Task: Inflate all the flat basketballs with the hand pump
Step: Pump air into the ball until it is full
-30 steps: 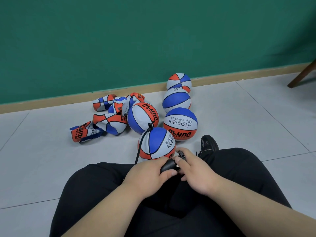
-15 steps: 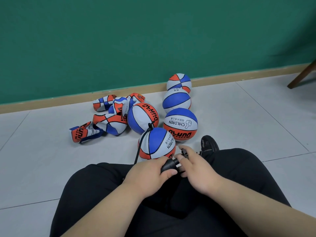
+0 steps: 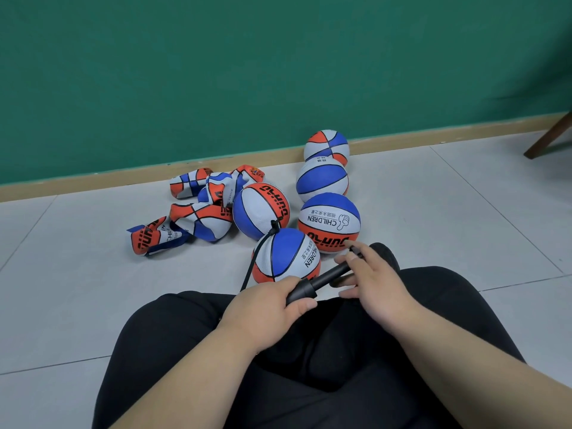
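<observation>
**Plunger Drawing Out: Intake Stroke on the Nearest Ball**

You are holding the black plastic hand pump [image 3: 303, 293] across your lap, its length running from 8 o'clock to 2 o'clock. Your left hand [image 3: 266, 308] is wrapping round the barrel, fingers and thumb curling closed on it. Your right hand [image 3: 374, 283] is hooking loosely bent fingers over the handle end. The thin plunger rod [image 3: 332, 275] is emerging from beneath them, and the handle itself is mostly hiding under the hand.

A second ago both hands were sitting almost together, with the plunger pushed home. Your right hand is now standing apart toward 2 o'clock, and the rod is showing bare between the hands. You are most likely finishing an intake stroke, so no air is reaching the ball until you push back in.

The thin black hose [image 3: 273, 226] is rising from beside your left hand toward 12 o'clock. It is ending at the top of the nearest blue, white and orange rubber basketball [image 3: 286, 258], which is resting on the grey tiled floor [image 3: 433, 212] just beyond your knees and looking round. Four more round basketballs [image 3: 329, 224] are sitting behind it, between 12 and 1 o'clock. The crumpled flat basketballs [image 3: 198, 212] are lying heaped at 10 o'clock, so a good share of the task is remaining.
</observation>
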